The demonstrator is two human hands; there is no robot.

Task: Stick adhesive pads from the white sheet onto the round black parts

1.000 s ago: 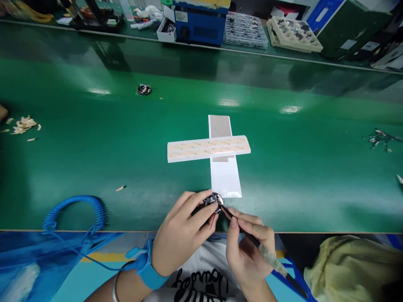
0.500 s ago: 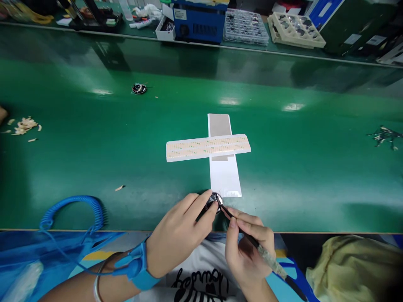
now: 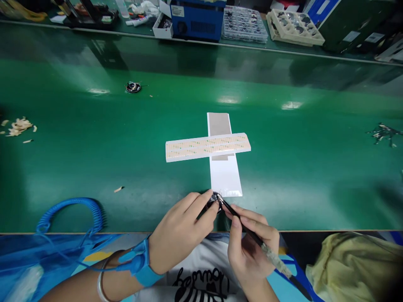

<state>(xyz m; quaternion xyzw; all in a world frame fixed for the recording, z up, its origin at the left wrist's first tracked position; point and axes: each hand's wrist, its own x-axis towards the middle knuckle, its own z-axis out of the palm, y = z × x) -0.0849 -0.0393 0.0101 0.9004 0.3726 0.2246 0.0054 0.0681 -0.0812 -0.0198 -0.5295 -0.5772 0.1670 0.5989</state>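
Observation:
Near the front edge of the table, my left hand is closed on a small round black electronic part, which my fingers partly cover. The part is tilted, with a shiny inside showing. My right hand grips a slim black pen-like tool whose handle is wrapped in greyish tape. The tool's tip meets the round part; its exact kind is unclear. Just beyond my fingertips lies a white and grey sheet, crossed by a strip of small peach-coloured stickers.
Another round part lies farther back. Beige scraps and dark bits lie at either side. A blue coiled cord leads to my wristband. Behind are a blue box and trays.
My right hand and the tool have shifted slightly right, with the tool's tip still at the round part. My left hand keeps its hold. The whole view has moved a little.

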